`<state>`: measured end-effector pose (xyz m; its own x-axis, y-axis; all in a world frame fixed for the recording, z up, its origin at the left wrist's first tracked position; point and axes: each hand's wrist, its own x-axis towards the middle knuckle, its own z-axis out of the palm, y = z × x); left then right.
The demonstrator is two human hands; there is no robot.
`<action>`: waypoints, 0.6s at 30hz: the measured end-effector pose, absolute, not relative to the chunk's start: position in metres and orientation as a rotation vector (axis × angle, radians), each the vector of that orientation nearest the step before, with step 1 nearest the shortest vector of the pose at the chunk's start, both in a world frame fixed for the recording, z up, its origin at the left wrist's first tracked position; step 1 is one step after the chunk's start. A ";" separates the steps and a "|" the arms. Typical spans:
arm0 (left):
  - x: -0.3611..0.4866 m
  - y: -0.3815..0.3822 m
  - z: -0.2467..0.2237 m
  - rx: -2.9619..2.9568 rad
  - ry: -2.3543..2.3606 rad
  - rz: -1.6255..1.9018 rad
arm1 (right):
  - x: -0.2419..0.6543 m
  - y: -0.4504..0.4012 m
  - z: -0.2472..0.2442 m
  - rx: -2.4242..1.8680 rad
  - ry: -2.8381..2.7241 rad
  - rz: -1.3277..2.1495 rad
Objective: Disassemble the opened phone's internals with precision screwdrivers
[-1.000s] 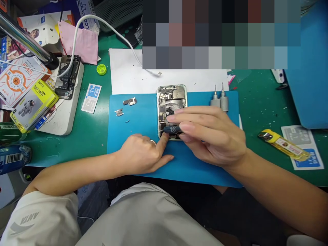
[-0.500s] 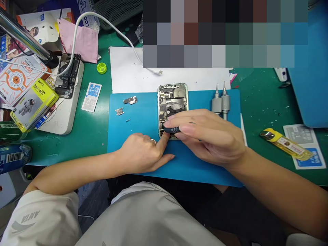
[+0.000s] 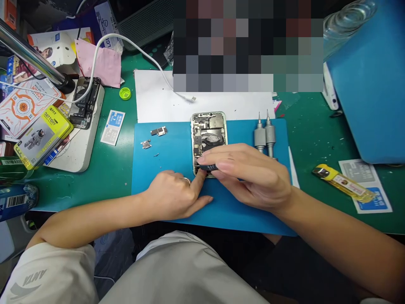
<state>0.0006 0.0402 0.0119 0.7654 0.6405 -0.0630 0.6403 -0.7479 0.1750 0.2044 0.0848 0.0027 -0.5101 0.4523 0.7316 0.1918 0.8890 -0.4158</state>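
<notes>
An opened smartphone (image 3: 216, 123) lies face up on the blue mat (image 3: 164, 173), its circuit boards and a dark battery exposed. My left hand (image 3: 172, 192) reaches in from the left; its index finger is stretched out and touches the phone's lower edge, the thumb apart and the other fingers loosely curled. Pinched in my right hand (image 3: 253, 177) are dark tweezers (image 3: 209, 167), their fine tip at the phone's lower left corner. My fingers hide much of the phone's lower part. Small removed phone parts (image 3: 158, 131) lie on the mat to the left.
Two grey screwdrivers (image 3: 265, 135) lie right of the phone. A white cable (image 3: 142, 52) arches over white paper (image 3: 152, 97). At right are a yellow lighter (image 3: 343, 183) and wipe packets. Another opened phone (image 3: 84, 103) and a yellow battery box (image 3: 44, 135) crowd the left.
The whole view has shifted slightly, so the bench appears a little lower. Both hands stay at the phone's lower end, with the tweezers' tip still at its lower left corner.
</notes>
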 end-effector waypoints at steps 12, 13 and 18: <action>0.000 0.040 0.011 2.772 1.026 0.033 | 0.202 0.085 0.002 -0.500 -2.063 0.339; 0.000 0.040 0.011 2.774 1.026 0.033 | 0.202 0.085 0.001 -0.502 -2.068 0.331; -0.001 0.040 0.011 2.797 1.022 0.040 | 0.205 0.086 0.001 -0.465 -2.092 0.300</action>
